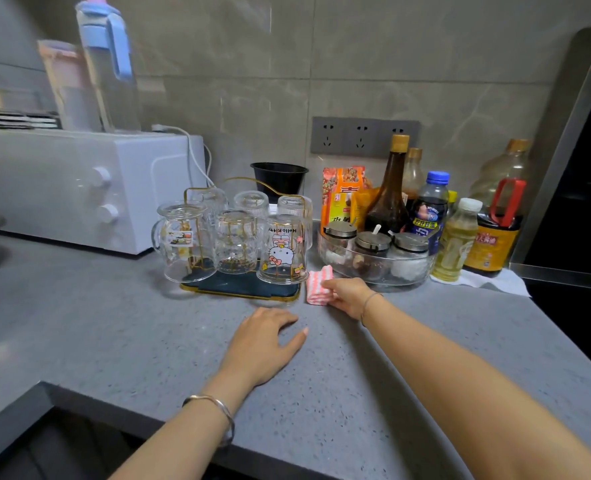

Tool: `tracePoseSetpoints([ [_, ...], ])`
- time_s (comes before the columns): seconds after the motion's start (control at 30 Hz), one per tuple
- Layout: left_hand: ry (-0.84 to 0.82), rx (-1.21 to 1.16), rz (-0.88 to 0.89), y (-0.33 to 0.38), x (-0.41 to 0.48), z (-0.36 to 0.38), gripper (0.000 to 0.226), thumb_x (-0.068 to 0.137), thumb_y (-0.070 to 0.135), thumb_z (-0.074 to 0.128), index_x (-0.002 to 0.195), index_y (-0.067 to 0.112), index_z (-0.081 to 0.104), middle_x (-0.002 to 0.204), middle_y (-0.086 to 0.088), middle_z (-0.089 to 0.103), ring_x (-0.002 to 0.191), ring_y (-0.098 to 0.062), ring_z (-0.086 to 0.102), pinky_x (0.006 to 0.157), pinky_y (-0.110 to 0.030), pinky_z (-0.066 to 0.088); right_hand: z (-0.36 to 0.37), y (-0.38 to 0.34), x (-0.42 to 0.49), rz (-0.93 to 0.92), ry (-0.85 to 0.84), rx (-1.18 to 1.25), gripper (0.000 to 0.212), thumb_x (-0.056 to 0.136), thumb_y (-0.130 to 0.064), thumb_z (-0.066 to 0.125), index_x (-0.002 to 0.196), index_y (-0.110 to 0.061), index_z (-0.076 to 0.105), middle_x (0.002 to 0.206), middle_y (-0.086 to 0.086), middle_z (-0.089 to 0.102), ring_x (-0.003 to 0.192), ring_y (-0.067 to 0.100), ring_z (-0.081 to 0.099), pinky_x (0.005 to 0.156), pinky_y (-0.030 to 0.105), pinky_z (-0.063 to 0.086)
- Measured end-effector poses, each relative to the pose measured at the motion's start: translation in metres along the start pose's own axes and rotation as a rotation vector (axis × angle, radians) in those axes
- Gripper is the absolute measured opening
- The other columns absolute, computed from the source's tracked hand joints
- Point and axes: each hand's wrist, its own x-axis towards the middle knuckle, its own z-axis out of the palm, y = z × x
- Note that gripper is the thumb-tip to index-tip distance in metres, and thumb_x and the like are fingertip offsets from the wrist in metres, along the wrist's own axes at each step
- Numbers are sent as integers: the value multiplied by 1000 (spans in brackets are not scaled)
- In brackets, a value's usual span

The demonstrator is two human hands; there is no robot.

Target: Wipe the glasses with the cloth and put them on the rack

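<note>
Right now the right hand (344, 293) pinches the folded cloth (318, 285) on the worktop (114, 334) beside the rack (242, 287) of upturned glasses (282, 249); the left hand (264, 342) rests flat, fingers relaxed.

Six clear glasses (236, 242) stand upside down on the rack (242, 289), a gold wire frame over a dark blue tray. Three ribbed ones are at the back. In front, a handled mug (185, 237) is at nine o'clock, a plain one in the middle and a cartoon-cat glass (283, 251) at three. The cloth (316, 284), folded with pink and white stripes, lies just beside the rack at four o'clock, pinched by the right hand (347, 294).
</note>
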Motion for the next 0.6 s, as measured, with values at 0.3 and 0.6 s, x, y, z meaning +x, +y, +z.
tracePoseSetpoints([
  [0.3, -31, -15, -29, 4, -2, -3, 50, 93, 56, 45, 134, 28, 55, 139, 11, 53, 130, -7, 40, 109, -28, 31, -7, 6, 15, -87, 52, -215, 43, 71, -13, 83, 106, 5, 66, 110, 19, 68, 99, 26, 66, 93, 42, 53],
  [0.6, -44, -18, -37, 7, -3, -6, 50, 94, 56, 45, 134, 27, 55, 138, 11, 53, 129, -8, 41, 108, -28, 31, -25, 1, -25, -91, -50, -176, 41, 83, 2, 68, 122, 10, 54, 122, 22, 60, 90, 22, 60, 63, 19, 57],
])
